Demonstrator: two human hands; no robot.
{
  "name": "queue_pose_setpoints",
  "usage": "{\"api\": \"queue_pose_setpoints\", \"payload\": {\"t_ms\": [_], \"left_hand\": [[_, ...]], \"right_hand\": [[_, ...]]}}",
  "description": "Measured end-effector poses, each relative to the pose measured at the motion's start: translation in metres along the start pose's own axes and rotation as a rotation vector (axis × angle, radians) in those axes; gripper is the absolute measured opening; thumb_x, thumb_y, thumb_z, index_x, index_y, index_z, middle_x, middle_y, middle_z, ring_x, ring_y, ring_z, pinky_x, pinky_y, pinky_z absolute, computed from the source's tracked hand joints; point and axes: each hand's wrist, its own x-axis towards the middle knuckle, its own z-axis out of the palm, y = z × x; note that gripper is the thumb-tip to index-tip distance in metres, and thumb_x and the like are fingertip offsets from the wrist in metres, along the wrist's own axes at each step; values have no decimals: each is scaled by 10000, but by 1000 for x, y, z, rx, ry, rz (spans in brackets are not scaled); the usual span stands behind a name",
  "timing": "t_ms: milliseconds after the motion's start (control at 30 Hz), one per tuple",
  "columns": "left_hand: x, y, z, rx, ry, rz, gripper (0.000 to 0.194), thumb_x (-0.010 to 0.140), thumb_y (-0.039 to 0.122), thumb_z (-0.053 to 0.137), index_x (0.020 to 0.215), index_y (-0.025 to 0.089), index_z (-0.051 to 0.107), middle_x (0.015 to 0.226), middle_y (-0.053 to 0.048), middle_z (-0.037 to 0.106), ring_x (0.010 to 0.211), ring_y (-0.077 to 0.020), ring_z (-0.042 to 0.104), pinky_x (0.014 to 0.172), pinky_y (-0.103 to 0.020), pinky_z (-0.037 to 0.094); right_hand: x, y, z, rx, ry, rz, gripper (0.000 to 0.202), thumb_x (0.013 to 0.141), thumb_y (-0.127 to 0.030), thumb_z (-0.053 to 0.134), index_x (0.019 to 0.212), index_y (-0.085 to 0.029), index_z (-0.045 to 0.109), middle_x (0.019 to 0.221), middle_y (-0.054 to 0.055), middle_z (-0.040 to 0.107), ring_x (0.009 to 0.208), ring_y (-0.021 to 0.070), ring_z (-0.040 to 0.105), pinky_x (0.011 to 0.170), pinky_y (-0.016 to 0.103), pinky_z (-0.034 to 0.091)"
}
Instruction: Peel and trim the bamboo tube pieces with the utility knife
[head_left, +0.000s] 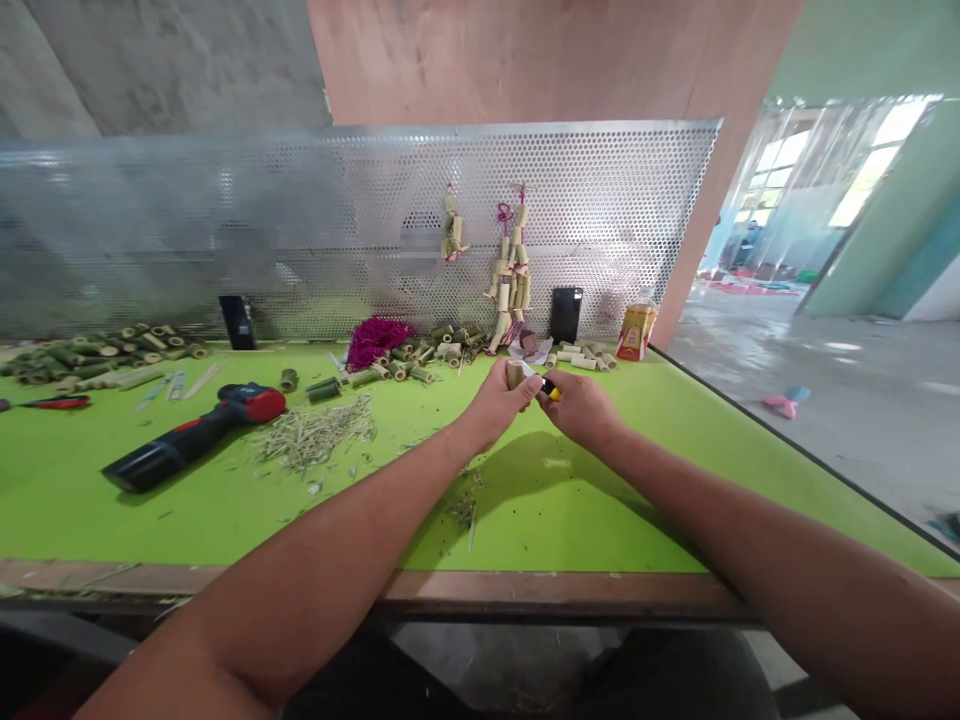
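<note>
My left hand [496,402] is closed around a short bamboo piece [514,375], whose end sticks up between thumb and fingers. Close on its right, my right hand [583,405] grips a yellow and black knife [553,390], its blade side pointing toward the bamboo. The two hands meet above the green tabletop [555,500]. Behind them lie pale cut bamboo pieces [577,358] and a crumpled paper [531,350]. Thin shavings [466,505] are scattered on the table below my left wrist.
A cordless drill [196,435] lies left, beside a shavings pile [319,432]. Green bamboo pieces [97,355], purple string [377,342], a black phone [566,315] and a yellow-red carton [636,330] line the back. Bamboo figures [517,265] hang on perforated metal [337,220].
</note>
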Motion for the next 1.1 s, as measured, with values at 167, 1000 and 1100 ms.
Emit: {"api": "queue_pose_setpoints", "payload": {"t_ms": [167,1000,1100], "left_hand": [[-2,-1,-1,-51,-85,-7,465,770,508,627,1075,220,428,714,37,440,587,-72,417,563,-225,373],[-4,3,-4,32,-164,-5,410,797,544,572,965,198,431,661,40,444,576,-79,397,550,-220,337],[-5,5,-5,-98,-227,-95,436,783,487,622,1074,229,427,763,26,468,604,-76,436,535,-208,345]], "right_hand": [[1,3,1,-1,25,-60,187,837,-321,470,839,-198,610,693,38,619,547,136,464,484,244,254],[0,3,-1,148,6,-73,174,819,-285,472,800,-176,607,649,31,592,541,127,458,484,230,273],[1,5,-2,148,8,-17,180,810,-268,466,843,-182,621,669,36,605,547,136,469,480,234,273]]}}
